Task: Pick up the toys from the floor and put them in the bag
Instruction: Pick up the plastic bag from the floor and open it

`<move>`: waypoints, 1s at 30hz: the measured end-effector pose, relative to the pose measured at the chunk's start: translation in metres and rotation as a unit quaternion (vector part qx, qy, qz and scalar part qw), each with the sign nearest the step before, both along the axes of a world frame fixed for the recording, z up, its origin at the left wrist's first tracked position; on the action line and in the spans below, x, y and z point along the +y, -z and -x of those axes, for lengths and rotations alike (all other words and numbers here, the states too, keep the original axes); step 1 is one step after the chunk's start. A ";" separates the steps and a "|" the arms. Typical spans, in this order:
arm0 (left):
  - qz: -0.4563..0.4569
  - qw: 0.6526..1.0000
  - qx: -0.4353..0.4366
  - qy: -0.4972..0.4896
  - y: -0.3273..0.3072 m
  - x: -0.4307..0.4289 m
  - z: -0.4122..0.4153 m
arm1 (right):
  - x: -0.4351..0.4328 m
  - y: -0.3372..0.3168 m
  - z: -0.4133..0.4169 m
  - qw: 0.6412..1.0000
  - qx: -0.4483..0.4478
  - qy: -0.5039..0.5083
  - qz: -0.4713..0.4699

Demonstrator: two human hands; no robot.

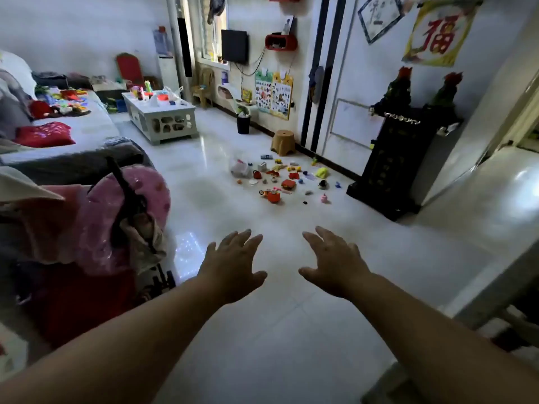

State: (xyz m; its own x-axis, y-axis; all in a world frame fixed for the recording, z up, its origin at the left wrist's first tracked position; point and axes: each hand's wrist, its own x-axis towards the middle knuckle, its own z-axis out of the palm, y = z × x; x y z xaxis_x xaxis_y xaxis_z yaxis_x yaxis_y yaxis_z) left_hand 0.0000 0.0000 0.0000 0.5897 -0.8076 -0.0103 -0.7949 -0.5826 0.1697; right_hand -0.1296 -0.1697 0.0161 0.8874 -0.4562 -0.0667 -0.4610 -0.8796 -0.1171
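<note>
1. Toys (287, 179) lie scattered on the white tile floor (221, 199), at about 12 o'clock from the hands and well apart from them. Most pieces are too small to identify.
2. Among them: a red flat piece (288, 184), a yellow-green lump (321, 172), a small pink figure (324, 198), an orange-red wheeled toy (272, 195).
3. Clear plastic bag (239, 168) sits at the cluster's 9 o'clock edge; contents cannot be made out.
4. Left hand (233, 266) is held palm down above the floor, fingers (232, 240) spread wide, holding nothing.
5. Right hand (335, 263) is the same: fingers (326, 236) splayed, empty.
6. Brown stool (283, 142) stands beyond the toys, by the wall.
7. Black cabinet (399, 161) stands at 2 o'clock, just beside the toys; its lower right side is lost in shadow.
8. Pink draped bundle (116, 217) at 9 o'clock is cut off by the frame edge; what it covers cannot be told.
9. White desk (163, 118) at 11 o'clock carries blurred clutter.
</note>
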 end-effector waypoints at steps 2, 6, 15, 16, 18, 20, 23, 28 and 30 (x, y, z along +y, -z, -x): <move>-0.012 1.000 0.022 -0.016 0.012 -0.027 -0.012 | -0.029 0.010 -0.010 1.000 0.011 0.002 -0.024; -0.040 0.997 0.044 -0.038 0.029 -0.076 -0.035 | -0.082 0.030 -0.030 0.998 0.048 -0.009 -0.046; -0.048 0.992 0.091 -0.066 0.041 -0.166 -0.096 | -0.179 0.045 -0.097 0.993 0.085 -0.028 -0.072; -0.049 0.992 0.094 -0.070 0.040 -0.175 -0.107 | -0.188 0.044 -0.108 0.993 0.089 -0.029 -0.073; -0.049 0.992 0.094 -0.072 0.041 -0.193 -0.133 | -0.208 0.045 -0.132 0.993 0.093 -0.028 -0.071; -0.045 0.992 0.094 -0.068 0.042 -0.211 -0.160 | -0.225 0.045 -0.160 0.994 0.088 -0.026 -0.067; -0.034 0.994 0.087 -0.065 0.043 -0.241 -0.214 | -0.254 0.047 -0.214 0.995 0.072 -0.023 -0.060; -0.037 0.995 0.079 -0.054 0.038 -0.282 -0.309 | -0.295 0.044 -0.307 0.996 0.062 -0.015 -0.070; -0.043 0.995 0.069 -0.051 0.035 -0.293 -0.346 | -0.308 0.044 -0.342 0.996 0.053 -0.012 -0.074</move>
